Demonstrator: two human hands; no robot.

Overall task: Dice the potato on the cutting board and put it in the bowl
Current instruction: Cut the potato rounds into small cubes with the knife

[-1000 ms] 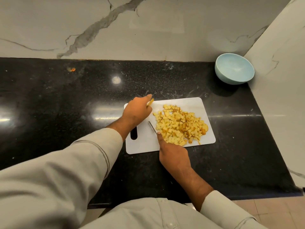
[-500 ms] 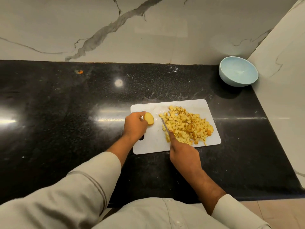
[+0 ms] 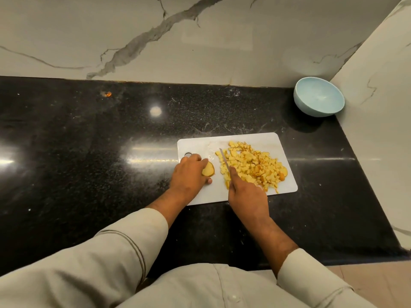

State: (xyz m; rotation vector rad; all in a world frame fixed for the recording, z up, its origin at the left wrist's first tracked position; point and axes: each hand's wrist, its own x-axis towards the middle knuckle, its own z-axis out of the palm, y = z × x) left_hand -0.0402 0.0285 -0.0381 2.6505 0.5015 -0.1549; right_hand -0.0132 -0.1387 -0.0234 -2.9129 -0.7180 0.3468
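Our left hand (image 3: 189,174) pins the last potato piece (image 3: 208,169) flat on the cutting board (image 3: 251,138), clear of the diced pile (image 3: 251,165). Our right hand (image 3: 246,192) grips the knife (image 3: 224,160), poised to cut. The bowl (image 3: 319,96) waits empty, well apart.

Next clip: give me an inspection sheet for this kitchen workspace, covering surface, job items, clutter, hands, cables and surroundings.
Surface: black speckled countertop, glossy, with light reflections.
Job items: white cutting board carrying a pile of diced potato; one uncut potato piece at the board's left part; light blue bowl in the far right corner, no potato seen in it.
Clutter: small orange scrap near the back wall.
Hands: left hand holds the potato piece; right hand grips a knife, blade against the pile's left edge.
Cables: nothing seen.
Surroundings: veined marble walls behind and to the right.
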